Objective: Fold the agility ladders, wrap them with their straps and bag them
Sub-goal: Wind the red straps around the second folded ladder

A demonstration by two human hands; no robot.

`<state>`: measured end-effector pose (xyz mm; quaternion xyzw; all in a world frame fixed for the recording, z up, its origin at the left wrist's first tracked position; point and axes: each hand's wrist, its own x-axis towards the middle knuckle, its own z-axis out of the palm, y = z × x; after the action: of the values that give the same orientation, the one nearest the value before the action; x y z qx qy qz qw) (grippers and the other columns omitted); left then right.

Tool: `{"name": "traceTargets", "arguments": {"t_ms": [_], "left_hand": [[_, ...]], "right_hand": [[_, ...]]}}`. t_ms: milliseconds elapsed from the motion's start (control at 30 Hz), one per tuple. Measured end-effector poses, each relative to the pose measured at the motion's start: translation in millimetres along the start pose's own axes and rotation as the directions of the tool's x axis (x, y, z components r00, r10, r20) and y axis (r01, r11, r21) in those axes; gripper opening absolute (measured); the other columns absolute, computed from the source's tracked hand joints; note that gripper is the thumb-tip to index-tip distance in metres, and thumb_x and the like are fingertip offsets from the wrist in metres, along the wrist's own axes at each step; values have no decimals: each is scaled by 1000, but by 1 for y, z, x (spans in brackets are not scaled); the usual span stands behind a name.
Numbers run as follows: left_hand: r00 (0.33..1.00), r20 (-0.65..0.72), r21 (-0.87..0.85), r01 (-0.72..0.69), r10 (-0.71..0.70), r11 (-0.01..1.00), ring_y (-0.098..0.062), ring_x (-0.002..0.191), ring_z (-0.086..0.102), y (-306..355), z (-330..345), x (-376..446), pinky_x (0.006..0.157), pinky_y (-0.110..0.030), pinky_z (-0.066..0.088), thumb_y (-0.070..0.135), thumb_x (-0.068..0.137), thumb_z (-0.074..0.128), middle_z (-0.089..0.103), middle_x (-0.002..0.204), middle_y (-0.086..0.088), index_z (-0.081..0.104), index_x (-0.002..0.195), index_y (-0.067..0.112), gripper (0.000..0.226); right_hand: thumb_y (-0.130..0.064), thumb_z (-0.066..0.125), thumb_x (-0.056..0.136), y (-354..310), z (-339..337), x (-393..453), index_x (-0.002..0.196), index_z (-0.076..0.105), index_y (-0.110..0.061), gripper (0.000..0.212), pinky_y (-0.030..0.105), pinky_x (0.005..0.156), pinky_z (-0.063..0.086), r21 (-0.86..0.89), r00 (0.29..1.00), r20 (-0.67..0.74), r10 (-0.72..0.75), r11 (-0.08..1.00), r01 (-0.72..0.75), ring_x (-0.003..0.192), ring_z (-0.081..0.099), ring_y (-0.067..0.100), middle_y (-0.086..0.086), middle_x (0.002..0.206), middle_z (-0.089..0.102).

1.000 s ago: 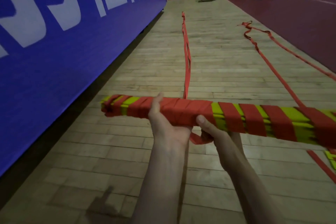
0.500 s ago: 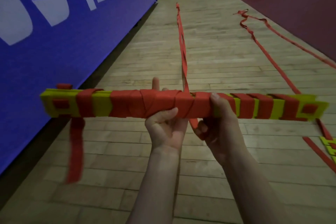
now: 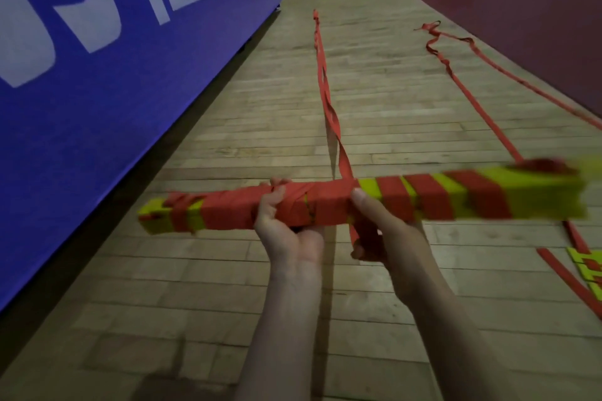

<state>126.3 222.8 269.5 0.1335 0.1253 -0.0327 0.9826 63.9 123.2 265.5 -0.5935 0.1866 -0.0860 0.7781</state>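
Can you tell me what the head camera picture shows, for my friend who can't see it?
Two hands hold a folded yellow ladder bundle level above a wooden floor: the left hand grips its middle, the right hand pinches the red strap being wound around it. A blue banner stands at the left.

we cannot make out the right end of the folded ladder bundle (image 3: 374,202), smeared by motion blur. the left hand (image 3: 286,231) hides its fingers behind the bundle, and the second ladder (image 3: 586,270) is cut off by the right edge.
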Motion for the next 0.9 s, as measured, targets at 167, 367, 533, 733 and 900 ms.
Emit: {"name": "traceTargets", "arguments": {"t_ms": [167, 367, 533, 733, 900], "left_hand": [[916, 399, 238, -59, -42, 969, -14, 92, 64, 11, -17, 0, 80, -41, 54, 1, 42, 73, 65, 112, 9, 46, 138, 41, 107], [814, 563, 295, -36, -143, 955, -16, 85, 58, 17, -24, -2, 82, -45, 53, -7, 36, 61, 60, 92, 6, 43, 138, 35, 112], [807, 579, 185, 7, -115, 983, -16, 91, 66, 26, -34, 4, 80, -35, 55, -6, 28, 78, 65, 104, 7, 49, 135, 20, 114], [888, 460, 44, -3, -17, 999, -21, 94, 69, 24, -35, 7, 78, -38, 57, -8, 11, 77, 70, 107, 3, 62, 106, 13, 98], [905, 425, 50, -1, -20, 999, -14, 92, 67, 23, -17, -1, 102, -44, 45, -13, 47, 63, 69, 112, 4, 71, 93, 21, 58]], "right_hand": [[-41, 68, 75, 5, 14, 0, 85, 57, -17, 28, 21, 46, 36, 508, 960, 78, 270, 818, -271, 38, 35, 6, -2, 58, 46], [-58, 68, 63, -4, 10, 3, 88, 61, -15, 50, 24, 52, 38, 486, 964, 102, 246, 833, -264, 45, 37, 9, 0, 64, 53], [-75, 59, 63, 4, -1, -3, 91, 68, -13, 69, 28, 51, 43, 15, 976, 70, 204, 979, -205, 48, 49, 14, 6, 71, 68], [-64, 65, 67, 0, 2, -6, 90, 65, -17, 52, 28, 53, 43, 87, 976, 79, 202, 974, -209, 52, 51, 17, 8, 66, 66], [-43, 62, 81, 10, 11, 0, 84, 55, -19, 25, 25, 52, 38, 483, 989, 109, 104, 864, -144, 49, 45, 11, -1, 66, 52]]}}
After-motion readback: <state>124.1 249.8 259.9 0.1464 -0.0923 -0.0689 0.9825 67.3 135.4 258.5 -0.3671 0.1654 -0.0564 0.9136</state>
